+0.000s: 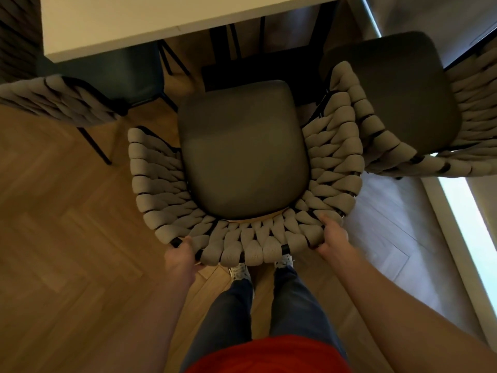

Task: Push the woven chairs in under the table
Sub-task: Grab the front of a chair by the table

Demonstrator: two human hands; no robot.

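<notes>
Red cloth (269,355) of the person's top filled the bottom edge, with two legs in blue jeans (290,300) and pale shoes (240,270) below it on the wooden herringbone floor (67,251). Both bare arms reached forward to the middle chair (242,149). At the back rim, the left hand (180,258) had its fingers curled around the woven rope at the left, and the right hand (332,235) gripped the rim at the right. That chair, with its dark seat pad, stood in front of the white desk (150,22), its seat outside the desk's edge. A second woven chair (403,103) stood just beside it on the right, nearly touching. A third chair (53,100) stood at the left, partly under the desk.
</notes>
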